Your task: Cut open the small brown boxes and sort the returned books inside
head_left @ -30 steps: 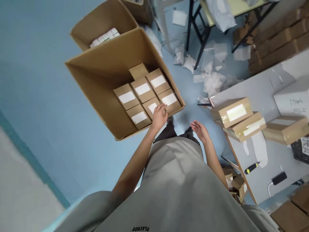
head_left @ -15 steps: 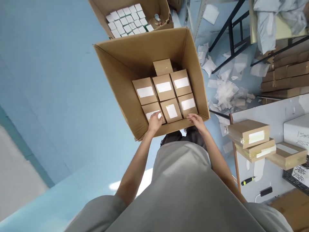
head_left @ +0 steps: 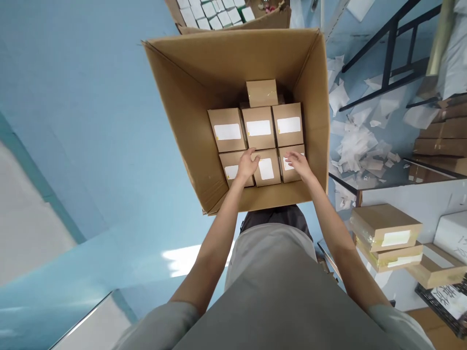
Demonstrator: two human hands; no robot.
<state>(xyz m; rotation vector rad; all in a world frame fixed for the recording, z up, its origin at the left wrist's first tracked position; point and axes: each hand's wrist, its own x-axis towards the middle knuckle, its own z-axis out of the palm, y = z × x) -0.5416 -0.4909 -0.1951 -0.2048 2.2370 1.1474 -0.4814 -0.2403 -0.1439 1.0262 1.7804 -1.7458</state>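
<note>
A large open cardboard carton (head_left: pixel 189 112) stands on the blue floor in front of me. Inside it lie several small brown boxes with white labels (head_left: pixel 259 127) in two rows, and one more small box (head_left: pixel 261 92) behind them. My left hand (head_left: pixel 247 164) rests with curled fingers on the near left small box, touching the near middle box (head_left: pixel 267 167). My right hand (head_left: pixel 298 163) lies with fingers spread on the near right small box (head_left: pixel 290 165). Neither hand lifts a box.
A second open carton (head_left: pixel 226 12) filled with small white boxes stands behind the first. Torn white paper (head_left: pixel 355 143) litters the floor at right, near black table legs (head_left: pixel 390 53). A grey table (head_left: pixel 416 204) at right carries stacked flat brown parcels (head_left: pixel 386 231).
My view has swung left and down onto the carton. My right hand moved from the air beside the table into the carton onto the near right box; my left hand shifted slightly among the near boxes.
</note>
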